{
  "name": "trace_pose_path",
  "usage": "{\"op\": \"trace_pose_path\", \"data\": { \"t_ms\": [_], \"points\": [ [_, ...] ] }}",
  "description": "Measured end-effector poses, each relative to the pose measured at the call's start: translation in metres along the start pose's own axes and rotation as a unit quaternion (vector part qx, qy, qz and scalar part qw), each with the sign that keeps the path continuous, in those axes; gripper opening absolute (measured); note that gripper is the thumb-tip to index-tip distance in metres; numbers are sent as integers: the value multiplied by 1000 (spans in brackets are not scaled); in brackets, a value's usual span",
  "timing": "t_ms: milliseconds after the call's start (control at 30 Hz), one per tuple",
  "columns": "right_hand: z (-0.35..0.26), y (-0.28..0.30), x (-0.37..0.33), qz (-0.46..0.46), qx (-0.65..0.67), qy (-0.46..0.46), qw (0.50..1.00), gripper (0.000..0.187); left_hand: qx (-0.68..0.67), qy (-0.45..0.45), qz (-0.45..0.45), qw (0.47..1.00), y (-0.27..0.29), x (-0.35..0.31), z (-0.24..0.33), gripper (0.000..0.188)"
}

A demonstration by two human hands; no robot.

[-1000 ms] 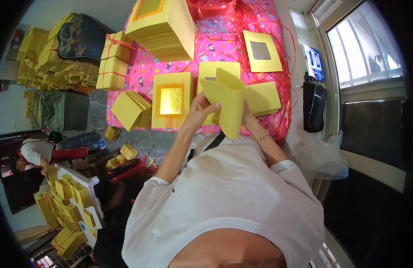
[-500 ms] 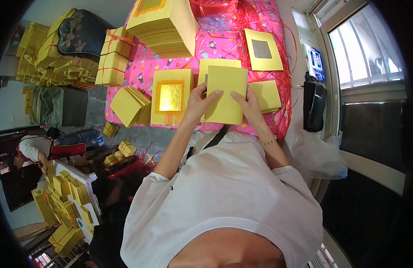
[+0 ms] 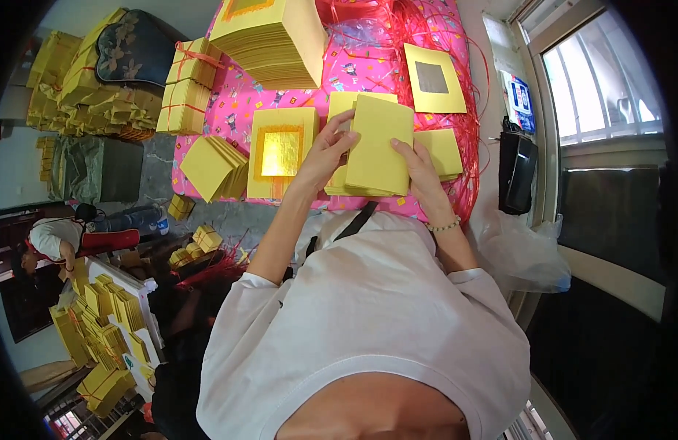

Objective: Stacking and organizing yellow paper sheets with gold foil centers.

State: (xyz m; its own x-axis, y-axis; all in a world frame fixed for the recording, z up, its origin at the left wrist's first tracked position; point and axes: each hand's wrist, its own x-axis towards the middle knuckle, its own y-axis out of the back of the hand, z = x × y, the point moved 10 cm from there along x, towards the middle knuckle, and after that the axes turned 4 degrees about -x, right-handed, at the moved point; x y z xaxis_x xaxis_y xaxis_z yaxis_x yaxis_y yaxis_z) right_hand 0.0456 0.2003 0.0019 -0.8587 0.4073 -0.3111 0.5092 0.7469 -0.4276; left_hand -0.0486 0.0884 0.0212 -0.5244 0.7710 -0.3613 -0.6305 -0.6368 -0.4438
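Note:
A folded yellow paper (image 3: 380,150) is held upright between my two hands over the table's near edge. My left hand (image 3: 324,155) grips its left edge, thumb on the front face and index finger stretched up behind. On the right edge, my right hand (image 3: 422,172) pinches the paper, thumb in front and fingers mostly hidden. Yellow sheets (image 3: 342,102) lie behind and partly under it. Left of my left hand is a stack of yellow paper (image 3: 308,125) with a shiny gold square (image 3: 281,155). Folded yellow papers (image 3: 439,152) rest beside my right hand.
A tall yellow paper stack (image 3: 280,48) and tied bundles (image 3: 186,92) stand at the back left of the pink-covered table (image 3: 232,121). Red strips (image 3: 474,147) trail along the right side. A plastic bag (image 3: 522,257) hangs right. Another person (image 3: 56,238) works at far left.
The folded paper has shifted slightly right and away from me. My left index finger has lifted and stretched upward; my right thumb has moved toward the paper's right edge.

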Motion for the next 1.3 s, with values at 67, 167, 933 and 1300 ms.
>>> {"op": "trace_pose_path", "data": {
  "t_ms": [67,167,933,1300],
  "points": [
    [-3,-1,1,-6,-10,15,1000,33,36,-18,30,999,1,-3,8,48],
    [-15,-3,-1,-12,-76,84,993,34,55,-7,18,998,-10,-4,11,54],
    [-46,-20,-21,-25,-139,175,974,29,47,-206,7,977,-43,-23,27,58],
    [-56,-29,-25,-29,-144,184,972,29,41,-248,35,967,-42,-29,34,40]
  ]
}}
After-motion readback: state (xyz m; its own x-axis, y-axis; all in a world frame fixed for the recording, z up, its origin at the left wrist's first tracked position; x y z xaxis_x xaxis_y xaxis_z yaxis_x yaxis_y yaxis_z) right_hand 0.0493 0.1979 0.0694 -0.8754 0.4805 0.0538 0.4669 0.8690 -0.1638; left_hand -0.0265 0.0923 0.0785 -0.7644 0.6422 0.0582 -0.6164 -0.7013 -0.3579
